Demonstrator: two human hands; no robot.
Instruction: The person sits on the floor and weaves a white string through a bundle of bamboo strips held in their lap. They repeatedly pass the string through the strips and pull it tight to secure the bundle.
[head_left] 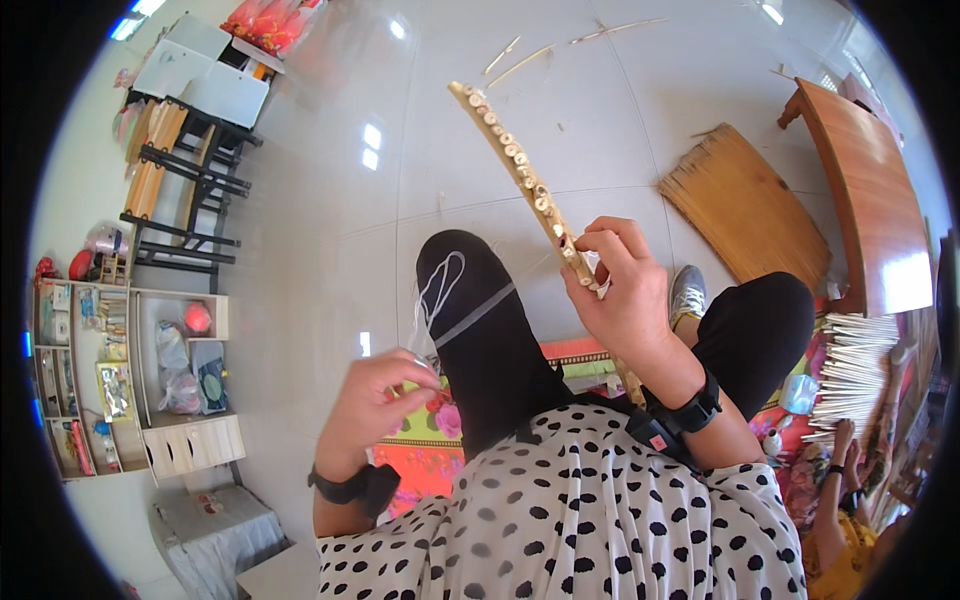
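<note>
Head camera, nearest first: a white blouse with black spots (560, 510) fills the lower edge, and beyond it is a black-trousered leg (475, 385). Against its knee, thin white thread (431, 318) shows as a loose loop; it could snag or knot if drawn quickly. The slim, pale, bamboo-like strip with a row of round cream slices (520, 165) is supported only at its near end, so a slackened pinch would probably let the far end dip.

At the left hand (368, 400), thumb and fingers curl close together; thread rises near the fingertips, but I cannot tell whether they clamp it. The right hand (625, 290) has its fingers closed on the strip's near end, the rest slanting forward and left over the pale grey tiled floor (330, 200).

Farther out, a rough-edged brown wooden board (750, 210) lies beside a glossy reddish-brown tabletop (870, 200).
</note>
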